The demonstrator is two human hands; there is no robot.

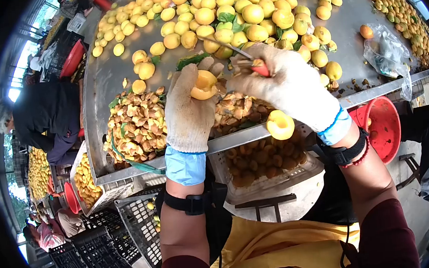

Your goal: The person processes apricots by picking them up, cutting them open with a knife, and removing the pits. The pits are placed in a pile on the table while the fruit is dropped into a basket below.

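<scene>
My left hand (191,108), in a stained white glove with a blue cuff, holds a cut yellow fruit half (204,85) with a hollow in its middle. Wrapped round the red handle of a knife (260,68) is my right hand (283,80), gloved too; the blade points up and to the left, over the fruit. Another hollowed fruit half (280,125) shows below my right hand, by the metal table's edge. Beside my left hand lies a heap of brown pits and scraps (138,122). More pits (235,109) lie between and behind my hands.
Whole yellow fruits (225,12) cover the table's far side. A plastic bag (387,52) lies at the right. Below the edge are a white crate (269,185) of fruit halves and a red basin (383,128). A person (44,114) bends over at the left, near black crates (90,252).
</scene>
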